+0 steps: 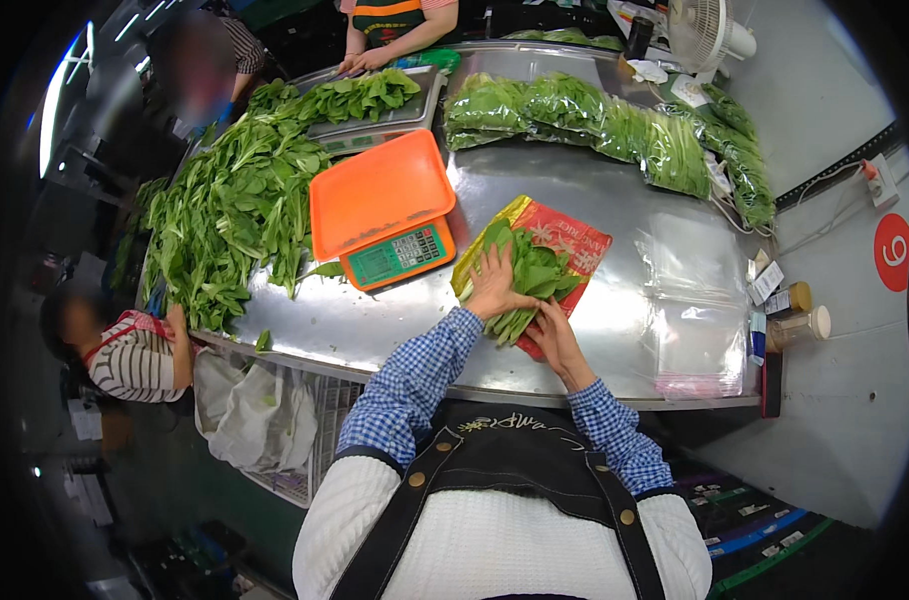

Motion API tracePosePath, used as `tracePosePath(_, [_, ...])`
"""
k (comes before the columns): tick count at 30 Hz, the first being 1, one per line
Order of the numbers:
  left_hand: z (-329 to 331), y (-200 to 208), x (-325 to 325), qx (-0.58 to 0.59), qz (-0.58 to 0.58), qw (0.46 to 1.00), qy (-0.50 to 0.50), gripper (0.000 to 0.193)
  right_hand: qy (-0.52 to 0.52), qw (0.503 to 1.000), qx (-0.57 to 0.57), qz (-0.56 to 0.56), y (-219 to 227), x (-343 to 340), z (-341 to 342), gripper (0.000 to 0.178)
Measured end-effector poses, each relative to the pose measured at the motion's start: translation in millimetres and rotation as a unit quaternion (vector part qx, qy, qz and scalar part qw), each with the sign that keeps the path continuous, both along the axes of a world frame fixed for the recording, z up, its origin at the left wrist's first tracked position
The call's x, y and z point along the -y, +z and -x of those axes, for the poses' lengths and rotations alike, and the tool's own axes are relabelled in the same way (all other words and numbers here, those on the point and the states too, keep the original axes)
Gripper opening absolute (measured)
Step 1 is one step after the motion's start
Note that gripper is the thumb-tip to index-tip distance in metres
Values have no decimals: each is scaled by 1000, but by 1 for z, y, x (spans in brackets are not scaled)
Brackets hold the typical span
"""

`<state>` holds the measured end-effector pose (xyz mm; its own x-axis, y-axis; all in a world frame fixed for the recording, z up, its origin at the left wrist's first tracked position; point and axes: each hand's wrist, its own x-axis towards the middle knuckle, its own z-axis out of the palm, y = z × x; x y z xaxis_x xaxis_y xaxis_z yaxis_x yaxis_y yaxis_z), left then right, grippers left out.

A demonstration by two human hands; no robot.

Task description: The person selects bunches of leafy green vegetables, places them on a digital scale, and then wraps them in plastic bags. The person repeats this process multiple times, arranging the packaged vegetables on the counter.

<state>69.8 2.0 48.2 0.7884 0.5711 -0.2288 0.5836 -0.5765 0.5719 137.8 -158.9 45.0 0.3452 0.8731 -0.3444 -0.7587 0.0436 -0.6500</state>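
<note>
A bunch of leafy greens (535, 268) lies on a red and yellow printed sheet or bag (567, 228) on the metal table. Across its leaves my left hand (493, 288) rests with the fingers spread. My right hand (558, 342) is curled against the side of the bunch near the stems, its fingertips partly hidden by them. The stems (511, 326) point toward me. Just left of the bunch stands an orange-topped digital scale (385, 195) with a green display panel and nothing on its pan.
Loose greens (235, 200) are heaped at the left. Bagged greens (575, 115) line the back, and clear plastic bags (697, 300) lie at the right. A second scale (375, 128) bears greens. Co-workers stand behind and left. A fan (710, 35) and jars (803, 325) edge the right side.
</note>
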Motion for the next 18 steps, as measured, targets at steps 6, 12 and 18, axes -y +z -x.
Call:
tracePosePath(6, [-2,8,20,-3,-77,997,-6,131,14,998,1,54,3,-3,-6,47])
tracePosePath(12, [1,-8,20,35,-112,993,12,121,59,803,589,67,-20,50,-30,59])
tracePosePath(18, [-2,-17,10,4,-75,997,13,122,89,448,889,-27,-26,54,-82,31])
